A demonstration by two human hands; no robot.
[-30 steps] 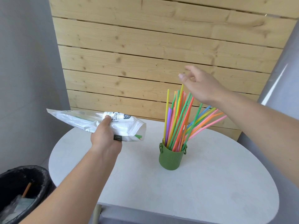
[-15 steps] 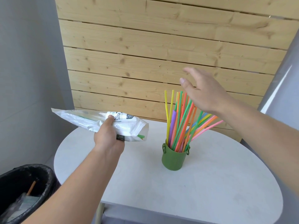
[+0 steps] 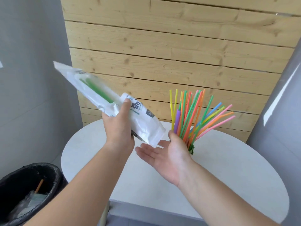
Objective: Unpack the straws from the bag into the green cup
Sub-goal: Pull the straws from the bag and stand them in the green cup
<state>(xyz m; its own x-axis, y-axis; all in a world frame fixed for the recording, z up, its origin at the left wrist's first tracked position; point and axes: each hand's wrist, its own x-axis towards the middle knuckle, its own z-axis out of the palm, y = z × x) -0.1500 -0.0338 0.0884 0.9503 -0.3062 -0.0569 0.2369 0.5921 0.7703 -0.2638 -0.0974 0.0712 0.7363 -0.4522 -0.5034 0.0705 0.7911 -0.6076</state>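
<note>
My left hand (image 3: 119, 128) grips a white plastic bag (image 3: 97, 95) around its middle and holds it tilted, mouth end down to the right, far end up to the left. A green straw (image 3: 96, 90) shows through the bag's upper part. My right hand (image 3: 167, 158) lies palm up with its fingers apart, just under the bag's lower end and holding nothing. Behind that hand stands the green cup (image 3: 192, 150), mostly hidden by it. Several coloured straws (image 3: 193, 116) fan out of the cup.
A round white table (image 3: 228, 168) carries the cup. A black bin (image 3: 24, 190) with a liner and some waste stands at the lower left beside the table. A wooden plank wall (image 3: 162, 46) rises right behind the table, with grey walls on both sides.
My left hand has tipped the bag from nearly level to steeply tilted, mouth down. My right hand has dropped from above the straws to palm up under the bag's lower end.
</note>
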